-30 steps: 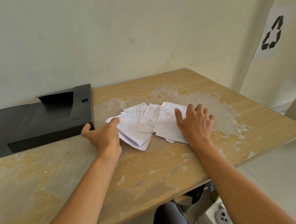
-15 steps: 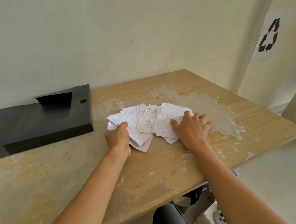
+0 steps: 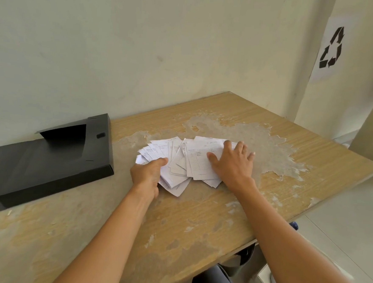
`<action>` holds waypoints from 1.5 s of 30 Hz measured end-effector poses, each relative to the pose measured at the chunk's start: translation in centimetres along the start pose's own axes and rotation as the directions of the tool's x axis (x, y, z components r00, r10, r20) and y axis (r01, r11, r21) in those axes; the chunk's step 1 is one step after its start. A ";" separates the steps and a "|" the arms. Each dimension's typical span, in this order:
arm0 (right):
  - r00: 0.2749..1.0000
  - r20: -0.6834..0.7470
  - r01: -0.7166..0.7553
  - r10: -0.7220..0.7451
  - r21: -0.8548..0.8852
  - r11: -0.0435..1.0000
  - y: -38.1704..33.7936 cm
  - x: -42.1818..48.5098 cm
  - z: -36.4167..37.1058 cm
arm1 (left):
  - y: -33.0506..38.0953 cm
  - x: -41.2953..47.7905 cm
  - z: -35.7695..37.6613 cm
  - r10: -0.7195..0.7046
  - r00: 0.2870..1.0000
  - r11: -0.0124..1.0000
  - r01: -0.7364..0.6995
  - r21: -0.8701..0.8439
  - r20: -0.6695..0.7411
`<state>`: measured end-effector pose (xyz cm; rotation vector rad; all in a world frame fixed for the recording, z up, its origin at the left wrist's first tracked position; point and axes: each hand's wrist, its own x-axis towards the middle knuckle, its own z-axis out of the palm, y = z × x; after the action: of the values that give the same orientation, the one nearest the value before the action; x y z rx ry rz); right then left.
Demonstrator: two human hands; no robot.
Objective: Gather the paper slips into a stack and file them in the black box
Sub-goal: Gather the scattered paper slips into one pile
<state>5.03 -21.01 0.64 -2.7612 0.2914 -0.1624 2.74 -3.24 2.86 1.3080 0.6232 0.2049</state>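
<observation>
1. Left hand [image 3: 147, 174]: bare forearm reaching in from the lower left; the hand is curled at the left end of the paper fan, thumb laid on top of the sheets. The fingers seem tucked under that edge, pinching it, though they are hidden from view.
2. Right hand [image 3: 233, 164]: bare forearm reaching in from the lower right; palm down, fingers spread flat, pressing on the right end of the papers with nothing clasped.
3. White printed paper slips [image 3: 181, 161]: a loose overlapping fan lying on the table between the two hands, corners poking out at the near side, not squared into a stack.
4. Flat black cardboard file box [image 3: 47, 158]: lying on the table to the left of the slips, near but apart from them, its flap open toward the wall.
5. Worn wooden table with peeling laminate [image 3: 197, 226]: bears all of the above; bare grey patches surround the papers.
6. White sheet with black recycling symbol [image 3: 331, 48]: fixed to the wall at upper right, well apart from the work.
</observation>
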 end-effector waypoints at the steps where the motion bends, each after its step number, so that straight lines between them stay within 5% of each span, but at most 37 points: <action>1: 0.999 -0.025 -0.026 0.026 0.000 1.000 0.2 -0.1 -0.2 | 0.0 0.2 0.1 -0.005 1.000 1.000 0.005 0.019 0.002; 5: 0.995 -0.052 -0.092 0.089 -0.054 0.994 0.7 -0.9 -0.6 | 0.3 0.9 0.3 0.000 1.000 0.997 -0.001 0.076 0.009; 13: 0.998 0.043 0.040 -0.040 0.015 0.999 -0.1 1.3 0.3 | 1.0 1.6 0.8 -0.008 0.994 0.989 -0.009 0.149 0.110; 18: 0.998 -0.010 -0.069 0.069 -0.035 0.997 -0.6 0.4 0.4 | 0.9 1.6 0.8 0.018 0.987 0.983 -0.046 0.177 0.157; 32: 0.990 0.092 0.109 -0.109 0.012 0.994 -1.2 0.8 2.0 | 0.8 2.7 2.4 -0.113 0.929 0.971 0.029 0.237 0.351; 42: 1.000 -0.002 -0.009 0.010 0.338 0.941 -1.1 1.3 0.8 | 0.1 2.7 1.8 -0.132 0.926 0.988 0.096 0.118 0.352; 45: 0.997 0.035 -0.078 0.074 0.667 0.741 -1.2 1.7 0.1 | 0.4 2.4 1.4 -0.130 0.913 0.990 0.100 0.097 0.388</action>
<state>6.89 -20.22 1.09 -2.0226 0.2755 -0.1920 5.53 -3.11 2.66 1.3319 0.3634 -0.1798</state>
